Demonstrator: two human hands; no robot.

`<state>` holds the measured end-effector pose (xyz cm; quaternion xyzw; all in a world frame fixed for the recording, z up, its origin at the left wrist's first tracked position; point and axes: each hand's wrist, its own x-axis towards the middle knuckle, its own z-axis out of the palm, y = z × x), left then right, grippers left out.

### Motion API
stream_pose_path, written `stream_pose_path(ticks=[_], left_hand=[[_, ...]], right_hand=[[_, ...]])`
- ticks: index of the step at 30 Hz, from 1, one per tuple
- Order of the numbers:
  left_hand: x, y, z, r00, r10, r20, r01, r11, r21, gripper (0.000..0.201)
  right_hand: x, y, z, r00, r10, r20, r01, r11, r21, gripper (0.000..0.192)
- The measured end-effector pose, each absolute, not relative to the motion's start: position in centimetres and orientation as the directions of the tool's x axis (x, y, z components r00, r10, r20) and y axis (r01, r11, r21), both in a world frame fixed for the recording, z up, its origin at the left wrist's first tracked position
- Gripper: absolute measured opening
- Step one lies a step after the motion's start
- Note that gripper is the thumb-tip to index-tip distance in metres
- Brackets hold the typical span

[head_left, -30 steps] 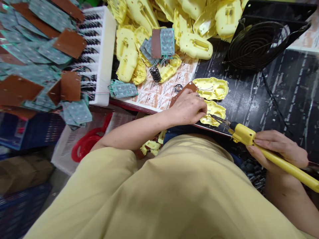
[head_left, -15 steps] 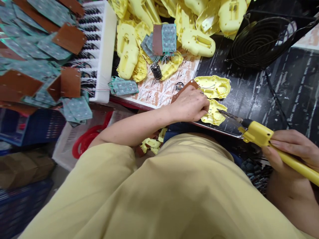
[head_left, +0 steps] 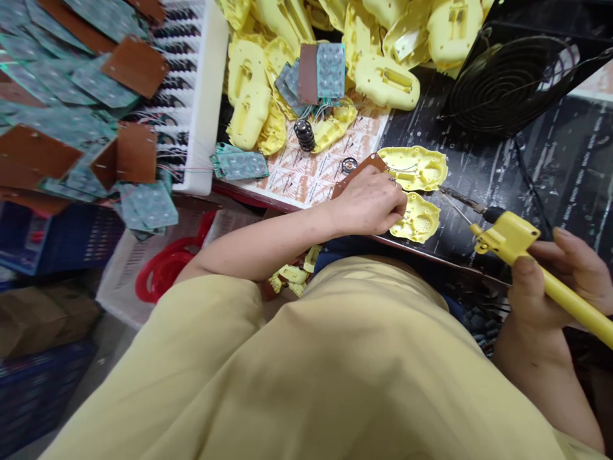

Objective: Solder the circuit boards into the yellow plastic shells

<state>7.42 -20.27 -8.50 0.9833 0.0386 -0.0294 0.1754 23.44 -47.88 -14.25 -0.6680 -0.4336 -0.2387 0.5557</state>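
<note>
**Thin yellow shell under the fingers, iron lifted off to the right**

The near yellow shell lies at the bench's near edge, looking light, stiff and thin, so best pinned by its rim. The left hand presses it down, fingers curled close. Just beyond lies a second shell. To the right, the right hand wraps the soldering iron, tip clear of the shell.

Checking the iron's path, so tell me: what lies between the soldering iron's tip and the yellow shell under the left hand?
Only bare black mat separates the soldering iron tip from the yellow shell in the head view.
</note>
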Motion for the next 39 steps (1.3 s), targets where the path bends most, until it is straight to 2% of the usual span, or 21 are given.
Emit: stream_pose_path(ticks=[3,6,12,14,16,19,22,25,27,30,32,35,38,39], left_hand=[[6.9,-19.1,-7.3,0.996,0.088,-0.032,0.093,-0.932,0.350,0.017],[7.3,-17.9,-6.0,0.993,0.117,0.031,0.097,-0.925,0.366,0.027],[11.1,-19.3,-8.2,0.986,-0.163,-0.030,-0.147,-0.944,0.295,0.067],[11.3,-19.9,-9.1,0.983,-0.173,-0.058,-0.154,-0.956,0.251,0.067],[9.7,-20.1,-9.2,0.988,-0.134,-0.071,-0.115,-0.968,0.221,0.063],[3.5,-19.9,-8.4,0.996,0.000,-0.092,0.015,-0.986,0.168,0.061],[-4.9,-19.3,-7.2,0.982,0.145,-0.121,0.151,-0.988,0.039,0.058],[-11.5,-18.4,-6.5,0.980,0.189,-0.060,0.188,-0.982,-0.023,0.052],[-12.7,-17.5,-6.5,0.970,0.240,-0.025,0.238,-0.970,-0.054,0.048],[-8.5,-15.7,-7.0,0.943,0.329,0.046,0.332,-0.940,-0.076,0.041],[-2.7,-14.3,-7.6,0.943,0.317,0.104,0.323,-0.945,-0.049,0.036],[7.2,-12.0,-8.4,0.954,0.257,0.152,0.265,-0.964,-0.030,0.054],[14.4,-10.0,-8.7,0.965,0.249,0.078,0.252,-0.967,-0.038,0.062],[15.7,-9.6,-8.4,0.967,0.248,0.062,0.252,-0.966,-0.052,0.061]], right_hand=[[23.6,-47.9,-14.7,0.523,0.227,0.822,0.846,-0.015,-0.534,0.034],[23.8,-48.0,-14.8,0.546,0.152,0.824,0.836,-0.040,-0.547,0.029],[24.0,-47.6,-14.0,0.554,-0.113,0.825,0.819,-0.104,-0.565,0.022],[24.0,-47.3,-13.8,0.538,-0.153,0.829,0.824,-0.112,-0.556,0.021],[24.1,-46.9,-13.7,0.523,-0.179,0.833,0.835,-0.089,-0.543,0.017],[24.0,-46.1,-13.7,0.536,-0.133,0.834,0.839,-0.028,-0.544,0.015],[23.9,-45.3,-13.9,0.578,-0.050,0.815,0.816,0.016,-0.578,0.015],[24.2,-44.9,-14.2,0.590,-0.011,0.807,0.806,0.049,-0.589,0.018],[24.9,-44.6,-14.6,0.559,-0.038,0.828,0.828,0.084,-0.555,0.023],[26.0,-43.9,-14.9,0.469,-0.162,0.868,0.882,0.130,-0.452,0.033],[26.3,-43.3,-14.7,0.418,-0.204,0.885,0.907,0.152,-0.393,0.047],[26.1,-43.1,-13.8,0.396,-0.131,0.909,0.917,0.100,-0.385,0.055],[25.3,-44.3,-13.1,0.370,-0.075,0.926,0.925,-0.065,-0.374,0.052],[24.9,-45.0,-13.0,0.391,-0.017,0.920,0.918,-0.069,-0.391,0.053]])
